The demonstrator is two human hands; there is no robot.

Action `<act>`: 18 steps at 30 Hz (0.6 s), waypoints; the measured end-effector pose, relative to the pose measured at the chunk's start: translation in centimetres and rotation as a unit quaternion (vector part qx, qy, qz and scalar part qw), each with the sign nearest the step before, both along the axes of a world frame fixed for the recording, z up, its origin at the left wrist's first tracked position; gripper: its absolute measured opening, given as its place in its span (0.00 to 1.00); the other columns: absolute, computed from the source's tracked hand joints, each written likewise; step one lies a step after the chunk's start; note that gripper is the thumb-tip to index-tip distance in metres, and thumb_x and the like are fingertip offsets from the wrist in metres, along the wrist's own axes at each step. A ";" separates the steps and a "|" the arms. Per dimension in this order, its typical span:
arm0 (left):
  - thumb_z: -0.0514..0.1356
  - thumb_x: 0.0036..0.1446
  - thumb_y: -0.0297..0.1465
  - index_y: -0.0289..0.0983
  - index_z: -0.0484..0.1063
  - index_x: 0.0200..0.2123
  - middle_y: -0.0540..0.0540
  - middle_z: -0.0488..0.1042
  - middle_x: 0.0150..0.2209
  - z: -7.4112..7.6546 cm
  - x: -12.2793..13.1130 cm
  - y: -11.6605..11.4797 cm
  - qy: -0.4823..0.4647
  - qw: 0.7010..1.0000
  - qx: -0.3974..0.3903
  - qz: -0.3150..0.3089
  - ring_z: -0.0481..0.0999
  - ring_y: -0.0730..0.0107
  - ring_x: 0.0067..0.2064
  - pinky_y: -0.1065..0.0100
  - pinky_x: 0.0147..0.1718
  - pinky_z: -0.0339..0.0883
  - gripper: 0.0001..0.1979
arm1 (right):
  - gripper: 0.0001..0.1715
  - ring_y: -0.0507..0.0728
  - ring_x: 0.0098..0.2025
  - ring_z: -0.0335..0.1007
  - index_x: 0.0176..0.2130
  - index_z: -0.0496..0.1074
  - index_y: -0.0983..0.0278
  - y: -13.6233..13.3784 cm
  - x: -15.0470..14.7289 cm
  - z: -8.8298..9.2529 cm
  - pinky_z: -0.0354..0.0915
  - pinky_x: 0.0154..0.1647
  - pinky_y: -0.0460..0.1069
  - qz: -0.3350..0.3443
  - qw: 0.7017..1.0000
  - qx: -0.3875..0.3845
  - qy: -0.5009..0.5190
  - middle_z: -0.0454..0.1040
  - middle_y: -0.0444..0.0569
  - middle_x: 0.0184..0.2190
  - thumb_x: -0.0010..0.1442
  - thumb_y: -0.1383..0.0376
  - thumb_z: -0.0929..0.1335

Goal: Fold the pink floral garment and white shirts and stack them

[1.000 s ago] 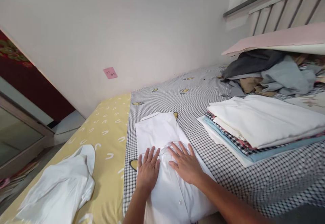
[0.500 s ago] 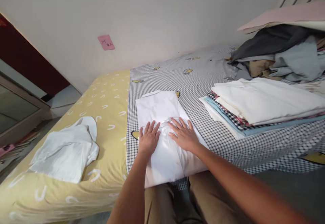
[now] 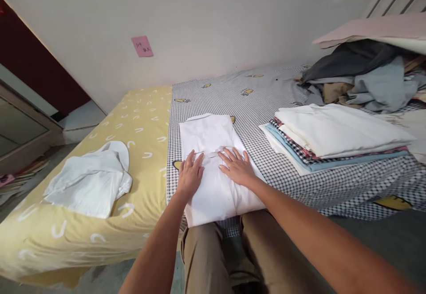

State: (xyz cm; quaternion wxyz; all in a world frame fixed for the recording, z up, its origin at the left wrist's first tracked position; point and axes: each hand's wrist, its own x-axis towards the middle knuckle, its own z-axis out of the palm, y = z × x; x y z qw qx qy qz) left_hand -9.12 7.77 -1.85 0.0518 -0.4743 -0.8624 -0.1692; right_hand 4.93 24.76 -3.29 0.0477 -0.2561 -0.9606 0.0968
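Observation:
A white buttoned shirt [image 3: 213, 160], folded into a long strip, lies on the checked bed sheet [image 3: 253, 107] in front of me. My left hand [image 3: 189, 174] rests flat on its left half, fingers stretched out. Beside it my right hand [image 3: 236, 167] lies flat on the right half, fingers spread, at the fold across the middle. Neither hand holds anything.
A stack of folded clothes [image 3: 333, 138] sits on the bed to the right, with a loose heap of garments [image 3: 366, 78] behind it. A crumpled white shirt [image 3: 89, 180] lies on the yellow sheet [image 3: 140, 121] at left. A pink note [image 3: 142, 46] sticks to the wall.
The camera has tilted down and back, so my knees and the bed's front edge now show. Both hands stay flat on the white shirt with barely any shift.

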 end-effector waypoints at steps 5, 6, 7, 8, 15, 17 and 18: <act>0.50 0.68 0.33 0.41 0.68 0.62 0.36 0.65 0.67 -0.9 -1.2 -4.6 -0.010 0.998 0.045 0.035 0.67 0.53 0.66 0.44 0.66 0.58 0.22 | 0.37 0.64 0.76 0.33 0.73 0.49 0.48 0.2 -0.1 -0.1 0.34 0.72 0.72 -0.002 1.000 0.003 -0.002 0.44 0.40 0.76 0.71 0.44 0.52; 0.50 0.68 0.33 0.41 0.70 0.61 0.37 0.69 0.65 -1.0 -1.4 -5.6 -0.011 0.998 0.046 0.035 0.68 0.54 0.65 0.45 0.66 0.59 0.21 | 0.37 0.64 0.76 0.33 0.73 0.49 0.48 0.2 -0.1 -0.2 0.34 0.72 0.72 -0.002 1.000 0.003 -0.001 0.44 0.40 0.76 0.71 0.44 0.52; 0.50 0.68 0.33 0.41 0.72 0.60 0.38 0.71 0.63 -1.1 -1.6 -6.4 -0.011 0.998 0.045 0.034 0.69 0.55 0.65 0.46 0.65 0.59 0.21 | 0.36 0.64 0.76 0.34 0.73 0.49 0.48 0.2 -0.1 -0.2 0.34 0.72 0.72 -0.001 1.000 0.003 0.001 0.45 0.39 0.76 0.71 0.44 0.52; 0.49 0.68 0.33 0.42 0.72 0.59 0.39 0.73 0.62 -1.1 -1.6 -7.1 -0.011 0.999 0.041 0.033 0.69 0.56 0.65 0.47 0.66 0.59 0.21 | 0.36 0.64 0.76 0.34 0.73 0.50 0.48 0.2 -0.1 -0.3 0.35 0.72 0.72 0.001 1.000 0.003 0.003 0.45 0.40 0.75 0.71 0.45 0.52; 0.48 0.69 0.33 0.48 0.71 0.61 0.45 0.70 0.66 -1.7 -0.3 -8.2 -0.003 0.997 0.027 0.075 0.63 0.58 0.69 0.46 0.68 0.54 0.22 | 0.35 0.67 0.75 0.39 0.72 0.54 0.50 0.1 -0.1 -1.3 0.37 0.71 0.75 0.003 0.999 0.006 0.037 0.49 0.44 0.75 0.70 0.47 0.54; 0.49 0.69 0.33 0.50 0.70 0.61 0.45 0.69 0.66 -1.9 -0.6 -8.0 -0.005 0.996 0.028 0.082 0.63 0.57 0.69 0.45 0.67 0.55 0.22 | 0.34 0.69 0.75 0.39 0.71 0.56 0.49 0.5 -0.3 -1.4 0.36 0.70 0.76 0.010 0.998 -0.021 0.057 0.50 0.45 0.74 0.69 0.48 0.55; 0.49 0.69 0.33 0.50 0.70 0.61 0.46 0.69 0.66 -1.9 -0.9 -8.0 -0.006 0.996 0.029 0.081 0.63 0.58 0.69 0.45 0.67 0.56 0.22 | 0.34 0.70 0.75 0.40 0.70 0.57 0.49 0.7 -0.4 -1.4 0.36 0.69 0.77 0.017 0.997 -0.041 0.066 0.51 0.45 0.74 0.69 0.48 0.56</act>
